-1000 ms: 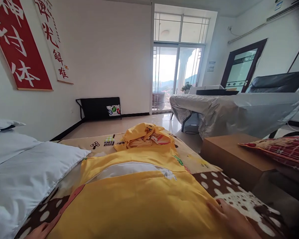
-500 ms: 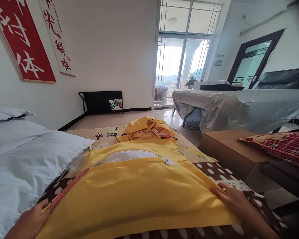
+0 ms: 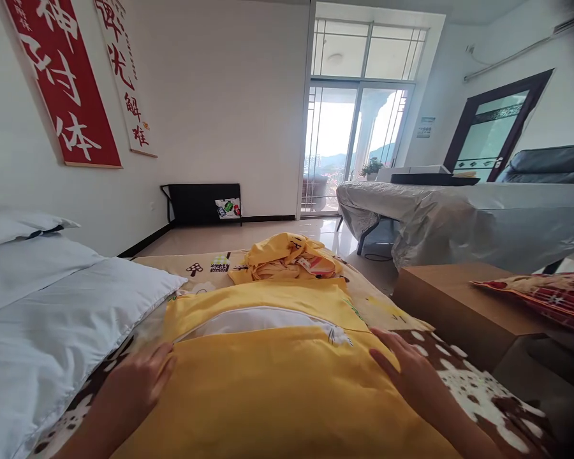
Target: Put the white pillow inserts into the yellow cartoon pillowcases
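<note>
item: yellow printed cloth (image 3: 268,389), probably a pillowcase. lies spread across the lower middle of the frame, running out at the bottom edge; a white panel (image 3: 261,319) shows through a curved opening near its far end, with printed whiskers at the right.

item: left hand (image 3: 136,379), lower left. rests at the cloth's left edge; fingers narrow, close to the thumb; whether fabric is pinched between them, cannot tell.

item: right hand (image 3: 406,370), lower right. touches the cloth's right edge; fingers extended, thumb parted at a moderate gap, yellow fabric visible between; no firm grip apparent.

item: crumpled yellow fabric bundle (image 3: 294,258), centre, just beyond the cloth's far end.

item: white pillows (image 3: 90,287), left of frame, one corner near the cloth's upper left.

item: brown and cream patterned blanket (image 3: 463,376), beneath cloth and bundle.

item: brown box (image 3: 449,290), right of frame, bearing a red checked cushion (image 3: 550,296).

condition risks, as judged: uneven pull by the two hands could skew the cloth; loose fingers could let an edge slip; drag on the soft blanket could ruck both layers; pushing the far end could run it into the bundle.
</note>
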A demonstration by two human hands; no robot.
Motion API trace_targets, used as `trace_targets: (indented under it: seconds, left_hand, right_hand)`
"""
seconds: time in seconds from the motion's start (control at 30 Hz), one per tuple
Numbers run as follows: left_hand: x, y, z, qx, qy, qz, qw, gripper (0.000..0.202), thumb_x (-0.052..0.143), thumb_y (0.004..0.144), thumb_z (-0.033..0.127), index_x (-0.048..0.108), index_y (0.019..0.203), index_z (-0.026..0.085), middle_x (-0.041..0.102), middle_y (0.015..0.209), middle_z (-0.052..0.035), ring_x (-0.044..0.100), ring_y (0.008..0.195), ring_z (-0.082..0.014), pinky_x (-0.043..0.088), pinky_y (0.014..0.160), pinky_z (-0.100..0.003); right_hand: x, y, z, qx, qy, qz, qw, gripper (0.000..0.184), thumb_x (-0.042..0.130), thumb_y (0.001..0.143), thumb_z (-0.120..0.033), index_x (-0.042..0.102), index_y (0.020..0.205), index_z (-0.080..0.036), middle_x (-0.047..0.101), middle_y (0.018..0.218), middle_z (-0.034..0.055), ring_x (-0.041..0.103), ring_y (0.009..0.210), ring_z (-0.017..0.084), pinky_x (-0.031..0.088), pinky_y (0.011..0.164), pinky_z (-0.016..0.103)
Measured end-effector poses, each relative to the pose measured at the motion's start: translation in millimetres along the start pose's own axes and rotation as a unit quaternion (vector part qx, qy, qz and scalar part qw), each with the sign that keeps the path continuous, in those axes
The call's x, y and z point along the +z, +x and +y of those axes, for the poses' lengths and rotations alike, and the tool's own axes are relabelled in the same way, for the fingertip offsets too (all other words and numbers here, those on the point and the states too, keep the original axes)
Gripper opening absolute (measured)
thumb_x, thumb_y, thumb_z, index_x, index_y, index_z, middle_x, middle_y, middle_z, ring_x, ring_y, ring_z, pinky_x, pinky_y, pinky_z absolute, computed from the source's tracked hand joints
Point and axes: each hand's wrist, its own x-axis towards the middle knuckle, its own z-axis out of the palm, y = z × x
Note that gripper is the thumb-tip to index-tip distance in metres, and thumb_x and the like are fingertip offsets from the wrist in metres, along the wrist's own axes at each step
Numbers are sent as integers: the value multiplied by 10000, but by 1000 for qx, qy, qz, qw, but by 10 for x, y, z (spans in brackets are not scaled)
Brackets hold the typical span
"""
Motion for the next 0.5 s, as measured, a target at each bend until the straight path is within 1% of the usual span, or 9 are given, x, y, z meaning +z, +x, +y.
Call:
trace_targets:
  seconds: [0.07,0.1,0.13,0.17,0.2,0.27,0.37,0.43,0.5]
  left_hand:
    - [-49,353,675,144,-52,-79,985,366,332,900,404,622,1048,236,647,1094,-60,575,1039,-221,439,913,-333]
    - [-17,507,949,193,-68,-85,975,353,325,914,370,596,1091,229,618,1151,-63,541,1095,-220,412,960,-346]
    - [51,635,1159,228,-79,-87,967,339,325,919,346,583,1096,216,607,1154,-73,532,1093,-221,402,969,-361]
    - [151,733,1299,245,-84,-96,961,321,325,922,327,578,1077,207,606,1129,-78,536,1063,-219,409,950,-367]
    - [273,798,1369,246,-87,-104,960,302,328,923,316,584,1032,199,612,1081,-78,544,1024,-219,418,923,-372]
    - [538,836,1331,222,-94,-126,962,293,331,926,320,596,932,197,620,993,-66,554,958,-211,430,873,-360]
    - [824,725,1038,162,-123,-146,968,339,320,935,355,618,863,209,633,945,-47,564,944,-200,419,867,-336]
    - [874,618,838,117,-145,-146,972,369,308,940,380,629,855,219,644,936,-42,573,937,-199,411,862,-327]
    - [836,540,697,73,-158,-146,974,391,299,939,400,632,841,222,654,926,-43,583,924,-203,410,842,-321]
  right_hand:
    - [29,228,-595,-144,55,-64,986,411,357,909,-470,538,1218,-267,592,1245,87,525,1165,248,419,975,421]
    - [64,333,-856,-213,74,-92,970,376,375,922,-449,549,1201,-266,592,1238,80,520,1157,231,411,975,397]
    - [116,426,-1067,-256,83,-112,957,345,389,928,-438,561,1170,-264,607,1194,74,538,1105,215,418,947,375]
    - [186,504,-1217,-277,83,-123,949,319,397,930,-434,579,1122,-255,624,1135,70,551,1049,206,423,915,363]
    - [273,564,-1301,-283,78,-133,947,304,396,932,-435,599,1050,-244,638,1061,62,561,989,199,428,875,348]
    - [484,621,-1284,-261,66,-161,950,333,375,939,-445,616,905,-219,643,932,46,572,877,184,428,792,315]
    - [801,557,-984,-210,83,-202,953,406,316,960,-436,609,811,-196,641,867,34,584,805,165,414,728,280]
    - [940,465,-767,-185,108,-201,956,422,287,971,-422,609,821,-193,643,873,34,589,822,166,409,736,278]
    - [1001,389,-619,-168,122,-187,960,429,274,974,-413,606,814,-194,644,864,32,590,828,170,406,741,279]
